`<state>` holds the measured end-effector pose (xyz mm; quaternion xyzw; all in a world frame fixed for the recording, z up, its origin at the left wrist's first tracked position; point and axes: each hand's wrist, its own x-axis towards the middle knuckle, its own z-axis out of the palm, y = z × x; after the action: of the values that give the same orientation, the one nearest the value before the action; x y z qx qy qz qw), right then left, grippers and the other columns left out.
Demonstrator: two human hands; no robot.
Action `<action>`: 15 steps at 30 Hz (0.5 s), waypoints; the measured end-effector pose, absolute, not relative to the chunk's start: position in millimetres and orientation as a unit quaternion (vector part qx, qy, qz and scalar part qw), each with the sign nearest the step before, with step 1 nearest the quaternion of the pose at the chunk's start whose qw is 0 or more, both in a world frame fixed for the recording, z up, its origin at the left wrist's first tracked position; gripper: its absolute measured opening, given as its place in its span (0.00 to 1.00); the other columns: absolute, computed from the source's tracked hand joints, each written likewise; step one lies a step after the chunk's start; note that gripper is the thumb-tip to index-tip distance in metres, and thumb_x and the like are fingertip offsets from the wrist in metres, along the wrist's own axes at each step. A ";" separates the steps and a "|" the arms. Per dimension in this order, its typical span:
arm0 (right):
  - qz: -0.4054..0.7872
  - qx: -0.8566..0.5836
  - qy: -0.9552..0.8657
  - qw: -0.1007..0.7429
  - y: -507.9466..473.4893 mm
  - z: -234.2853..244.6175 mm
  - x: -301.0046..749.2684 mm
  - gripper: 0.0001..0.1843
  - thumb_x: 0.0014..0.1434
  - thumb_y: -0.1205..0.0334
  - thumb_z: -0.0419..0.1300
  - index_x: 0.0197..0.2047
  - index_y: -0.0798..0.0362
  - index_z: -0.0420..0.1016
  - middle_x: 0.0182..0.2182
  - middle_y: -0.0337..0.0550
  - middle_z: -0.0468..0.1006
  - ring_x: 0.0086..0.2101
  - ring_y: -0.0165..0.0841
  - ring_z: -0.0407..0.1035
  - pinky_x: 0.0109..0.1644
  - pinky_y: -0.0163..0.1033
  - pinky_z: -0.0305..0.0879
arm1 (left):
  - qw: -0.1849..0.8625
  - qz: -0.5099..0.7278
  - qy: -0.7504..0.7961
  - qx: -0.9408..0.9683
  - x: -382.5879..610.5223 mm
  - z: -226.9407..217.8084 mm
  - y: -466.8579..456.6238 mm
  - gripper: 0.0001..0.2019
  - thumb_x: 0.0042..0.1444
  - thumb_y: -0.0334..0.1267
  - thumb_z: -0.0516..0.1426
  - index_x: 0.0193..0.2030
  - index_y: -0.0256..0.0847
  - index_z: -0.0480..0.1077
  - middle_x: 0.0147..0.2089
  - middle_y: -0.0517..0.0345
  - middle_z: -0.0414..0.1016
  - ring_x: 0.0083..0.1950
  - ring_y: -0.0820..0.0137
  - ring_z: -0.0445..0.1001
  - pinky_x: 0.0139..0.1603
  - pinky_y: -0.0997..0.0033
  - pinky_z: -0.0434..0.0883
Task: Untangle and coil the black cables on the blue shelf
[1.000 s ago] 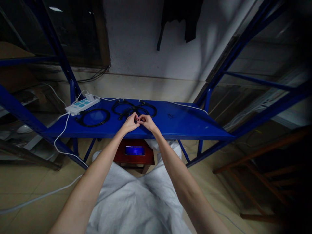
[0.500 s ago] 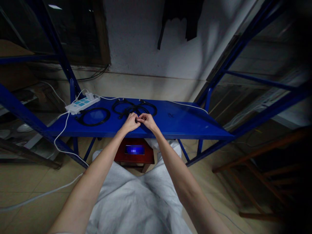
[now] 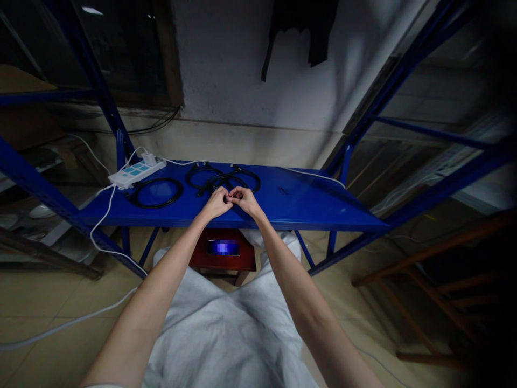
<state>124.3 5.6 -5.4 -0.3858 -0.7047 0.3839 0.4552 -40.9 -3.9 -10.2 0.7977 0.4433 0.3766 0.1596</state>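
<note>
My left hand (image 3: 217,203) and my right hand (image 3: 244,200) meet above the front part of a blue shelf (image 3: 319,207), fingertips pinched together. A dark bit shows in my left hand, seemingly part of the black cable (image 3: 221,179) whose loops lie right behind the fingers. What my right fingertips pinch is too small to make out. Two more coiled black cables, a left coil (image 3: 193,184) and a right coil (image 3: 257,182), lie partly behind these loops. Another coiled black cable (image 3: 180,197) rests apart on the left.
A white power strip (image 3: 137,171) with a plug stands at the shelf's left end, its white cord (image 3: 99,220) hanging over the edge. Thin dark pieces (image 3: 283,190) lie on the right. Blue uprights flank the shelf. Below, a phone (image 3: 223,248) lies on a reddish stool (image 3: 242,261).
My right fingers have shifted very slightly against my left hand. The cables and the other things stay where they were.
</note>
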 end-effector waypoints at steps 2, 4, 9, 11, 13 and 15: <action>0.381 -0.375 -0.712 0.455 5.1 -4.5 124.1 0.16 0.47 0.52 0.71 0.31 0.54 0.74 0.28 0.40 0.75 0.29 0.30 0.62 0.34 0.37 0.58 | 0.159 0.377 0.441 0.799 -41.2 -10.6 -3.7 0.06 0.48 0.29 0.57 0.30 0.42 0.64 0.39 0.55 0.69 0.44 0.63 0.71 0.50 0.61 0.70; 0.376 -0.366 -0.720 0.454 5.4 -4.6 124.0 0.15 0.48 0.52 0.70 0.32 0.54 0.74 0.30 0.42 0.76 0.31 0.32 0.66 0.37 0.38 0.60 | 0.156 0.379 0.436 0.801 -41.3 -11.2 -3.3 0.06 0.49 0.30 0.57 0.29 0.42 0.62 0.38 0.55 0.69 0.44 0.63 0.71 0.50 0.61 0.70; 0.375 -0.361 -0.721 0.457 10.7 -10.8 124.5 0.13 0.48 0.55 0.69 0.33 0.53 0.73 0.32 0.42 0.78 0.33 0.33 0.70 0.40 0.38 0.63 | 0.148 0.381 0.433 0.803 -40.9 -13.9 -1.1 0.07 0.52 0.30 0.56 0.28 0.43 0.61 0.38 0.54 0.69 0.44 0.63 0.70 0.49 0.61 0.69; 0.384 -0.349 -0.721 0.459 12.8 -13.5 125.2 0.12 0.48 0.58 0.68 0.33 0.53 0.73 0.32 0.42 0.79 0.34 0.33 0.71 0.40 0.38 0.63 | 0.148 0.378 0.438 0.802 -40.8 -14.6 -0.5 0.07 0.53 0.30 0.56 0.28 0.43 0.60 0.38 0.54 0.68 0.43 0.63 0.70 0.48 0.61 0.69; 0.396 -0.336 -0.723 0.456 13.7 -14.7 126.1 0.11 0.47 0.61 0.67 0.35 0.54 0.73 0.33 0.42 0.80 0.35 0.34 0.73 0.40 0.37 0.63 | 0.150 0.377 0.441 0.801 -40.8 -14.4 -0.5 0.09 0.54 0.30 0.56 0.28 0.43 0.59 0.37 0.55 0.67 0.43 0.63 0.70 0.47 0.61 0.69; 0.404 -0.325 -0.726 0.452 13.2 -14.2 126.8 0.11 0.47 0.63 0.66 0.36 0.54 0.73 0.34 0.42 0.81 0.35 0.34 0.73 0.40 0.37 0.63 | 0.155 0.377 0.442 0.799 -40.8 -13.2 -1.3 0.10 0.54 0.30 0.56 0.27 0.43 0.58 0.37 0.55 0.66 0.42 0.64 0.69 0.46 0.62 0.68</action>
<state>126.8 13.2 -14.2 -0.3252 -0.7260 0.4040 0.4517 -40.8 -1.3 -13.2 0.7989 0.4420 0.3774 0.1548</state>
